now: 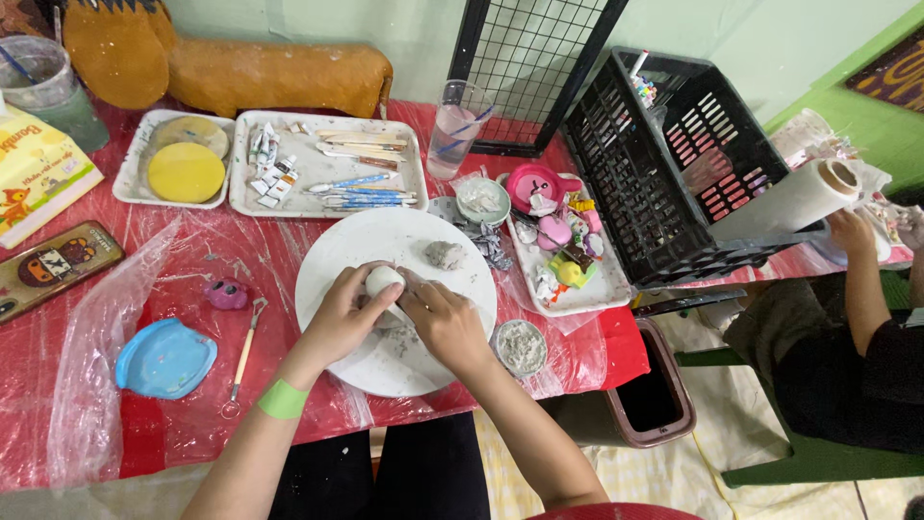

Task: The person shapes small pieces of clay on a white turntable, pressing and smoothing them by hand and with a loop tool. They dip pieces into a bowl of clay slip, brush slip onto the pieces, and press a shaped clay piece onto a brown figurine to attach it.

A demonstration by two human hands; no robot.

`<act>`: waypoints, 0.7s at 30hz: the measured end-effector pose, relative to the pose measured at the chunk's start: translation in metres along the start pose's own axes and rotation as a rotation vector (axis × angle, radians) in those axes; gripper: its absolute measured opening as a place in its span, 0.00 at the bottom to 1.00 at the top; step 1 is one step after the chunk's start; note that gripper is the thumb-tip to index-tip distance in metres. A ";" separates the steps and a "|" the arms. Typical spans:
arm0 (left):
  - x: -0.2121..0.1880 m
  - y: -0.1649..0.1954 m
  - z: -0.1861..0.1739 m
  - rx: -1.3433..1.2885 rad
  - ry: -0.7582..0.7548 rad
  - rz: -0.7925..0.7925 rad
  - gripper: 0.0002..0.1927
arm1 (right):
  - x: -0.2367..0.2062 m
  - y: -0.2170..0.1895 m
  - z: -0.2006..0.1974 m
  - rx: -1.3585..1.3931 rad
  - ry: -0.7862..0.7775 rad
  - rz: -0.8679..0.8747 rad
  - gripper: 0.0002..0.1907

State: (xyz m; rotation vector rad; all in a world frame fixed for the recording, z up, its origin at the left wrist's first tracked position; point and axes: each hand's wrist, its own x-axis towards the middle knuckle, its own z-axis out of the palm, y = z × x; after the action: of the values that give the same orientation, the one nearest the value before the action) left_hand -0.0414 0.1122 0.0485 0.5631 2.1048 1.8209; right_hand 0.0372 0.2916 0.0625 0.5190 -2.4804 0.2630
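Note:
My left hand and my right hand meet over a round white board on the red, plastic-covered table. Together they cup a small pale lump of clay, which shows between the thumbs. A green band wraps my left wrist. A separate grey clay lump lies on the board just beyond my right hand. A small dish of grey clay bits sits at the board's right edge.
Behind the board stand a white tray with paint tubes and modelling tools, a tray with round discs, a water glass and a black crate. A blue dish and loop tool lie left. Another person sits right.

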 end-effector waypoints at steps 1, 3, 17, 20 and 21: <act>0.000 0.002 -0.001 0.067 0.020 0.015 0.28 | -0.001 0.000 0.002 -0.011 0.004 -0.012 0.12; -0.002 0.005 -0.002 0.114 0.048 0.102 0.27 | -0.002 0.000 0.006 -0.026 0.013 -0.023 0.13; -0.004 0.002 -0.003 0.123 -0.045 0.101 0.25 | -0.021 -0.005 0.027 -0.025 0.329 -0.068 0.15; -0.003 0.001 -0.004 0.093 -0.092 0.081 0.25 | -0.024 -0.009 0.031 0.032 0.384 -0.031 0.17; -0.002 0.000 -0.006 0.088 -0.109 0.098 0.24 | -0.024 -0.012 0.032 0.084 0.387 0.026 0.16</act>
State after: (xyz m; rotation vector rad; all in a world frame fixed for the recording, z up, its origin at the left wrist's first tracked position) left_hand -0.0420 0.1061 0.0490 0.7829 2.1266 1.7125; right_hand 0.0440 0.2780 0.0234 0.4245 -2.1078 0.4364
